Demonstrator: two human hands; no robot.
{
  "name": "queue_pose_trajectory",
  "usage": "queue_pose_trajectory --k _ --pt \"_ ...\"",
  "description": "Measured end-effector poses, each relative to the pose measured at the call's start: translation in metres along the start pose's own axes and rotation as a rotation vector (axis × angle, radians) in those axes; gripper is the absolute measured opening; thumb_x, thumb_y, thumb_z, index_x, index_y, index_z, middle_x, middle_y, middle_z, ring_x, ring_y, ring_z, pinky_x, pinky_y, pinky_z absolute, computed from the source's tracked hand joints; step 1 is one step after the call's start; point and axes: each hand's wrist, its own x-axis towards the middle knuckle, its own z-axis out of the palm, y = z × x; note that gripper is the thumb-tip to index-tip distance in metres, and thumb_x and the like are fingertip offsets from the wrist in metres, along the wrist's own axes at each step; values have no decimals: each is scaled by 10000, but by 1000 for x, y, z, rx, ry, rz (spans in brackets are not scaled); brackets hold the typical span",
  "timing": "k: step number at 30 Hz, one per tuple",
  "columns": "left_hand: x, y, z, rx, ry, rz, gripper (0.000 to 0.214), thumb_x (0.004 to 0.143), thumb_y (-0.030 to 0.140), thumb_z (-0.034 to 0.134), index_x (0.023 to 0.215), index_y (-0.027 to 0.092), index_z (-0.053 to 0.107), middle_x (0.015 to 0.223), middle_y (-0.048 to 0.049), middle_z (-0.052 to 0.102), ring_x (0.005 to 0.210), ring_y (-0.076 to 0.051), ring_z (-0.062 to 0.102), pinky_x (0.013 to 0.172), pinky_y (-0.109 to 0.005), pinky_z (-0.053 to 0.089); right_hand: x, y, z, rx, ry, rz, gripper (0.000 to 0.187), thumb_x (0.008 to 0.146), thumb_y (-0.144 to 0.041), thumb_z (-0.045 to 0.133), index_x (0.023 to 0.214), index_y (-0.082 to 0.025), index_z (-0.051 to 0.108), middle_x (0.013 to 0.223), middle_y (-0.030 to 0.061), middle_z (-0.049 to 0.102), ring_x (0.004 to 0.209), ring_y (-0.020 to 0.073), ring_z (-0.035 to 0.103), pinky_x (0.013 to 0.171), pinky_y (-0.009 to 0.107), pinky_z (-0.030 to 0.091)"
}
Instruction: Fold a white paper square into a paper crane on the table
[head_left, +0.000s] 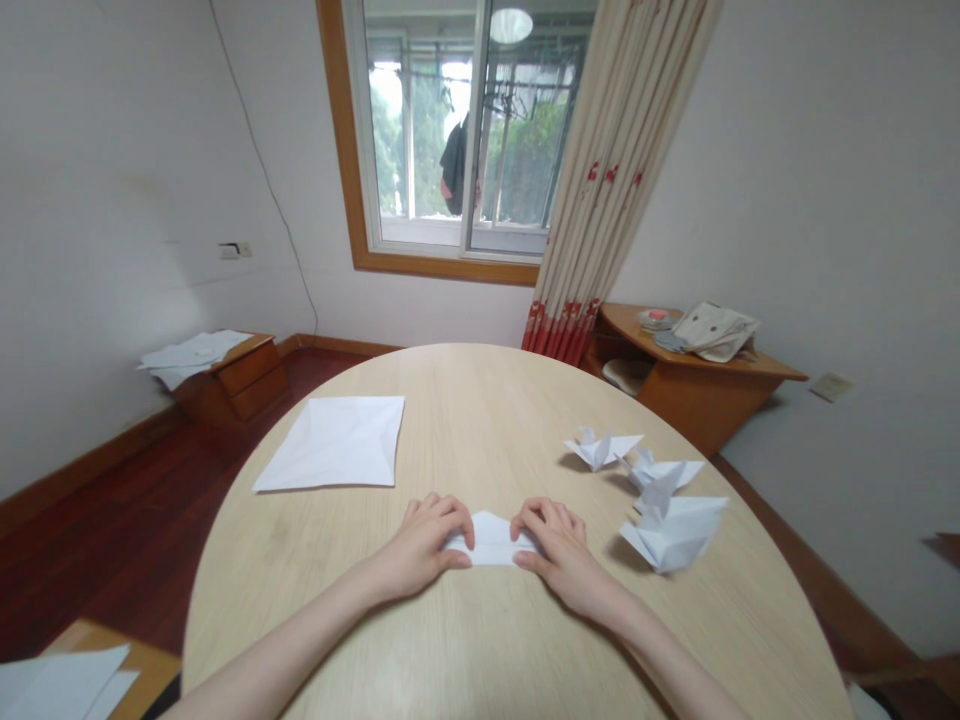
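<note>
A small folded sheet of white paper [491, 541] lies on the round wooden table [450, 640] between my hands. Its top edge rises to a blunt point, and a crease runs across it. My left hand [431, 540] grips the paper's left end, fingers curled above and thumb below. The right end is pinched the same way by my right hand [553, 548]. Both ends of the paper are partly hidden under my fingers.
A stack of square white paper [337, 445] lies at the table's left. Several folded paper birds [675, 530] stand to the right. Beyond the table are a low drawer cabinet [244, 380], a corner shelf [697, 390] and a curtain [600, 190] beside the window.
</note>
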Motion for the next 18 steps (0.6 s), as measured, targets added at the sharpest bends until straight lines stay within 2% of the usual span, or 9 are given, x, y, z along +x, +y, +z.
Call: queue_pose_trajectory --k 4,7,10,14,18 --pt "-2 -1 -4 29 -3 34 165 842 159 680 949 250 595 1053 30 620 1011 -193 508 875 -332 308 0 3 0 62 6 -78 257 783 -77 529 971 -253 512 1126 46 534 1127 228 470 984 421 323" --pt "-5 -1 -5 64 30 73 171 863 174 659 989 245 568 1040 23 637 997 -194 519 857 -324 317 -1 3 2 83 27 -139 229 815 -98 512 993 -242 505 1167 62 559 1149 227 483 990 422 324" --pt "-6 -4 -2 89 64 135 167 891 198 629 1036 240 558 1062 8 648 1003 -191 536 860 -323 323 -1 3 3 69 13 -183 265 872 -126 477 1102 -246 530 1239 75 581 1197 230 477 1023 456 284" --pt "-6 -8 5 116 94 225 148 940 178 538 1075 229 575 1056 -16 665 998 -183 568 863 -320 338 -1 2 1 1 -45 -222 372 952 -179 416 1284 -307 523 1383 54 534 1275 222 436 1054 490 247" --pt "-6 -10 9 182 109 302 262 966 113 454 1163 242 569 1095 -20 678 1000 -174 584 866 -322 352 -1 1 1 -56 -74 -243 423 975 -199 403 1374 -319 470 1450 53 472 1312 216 417 1066 488 260"
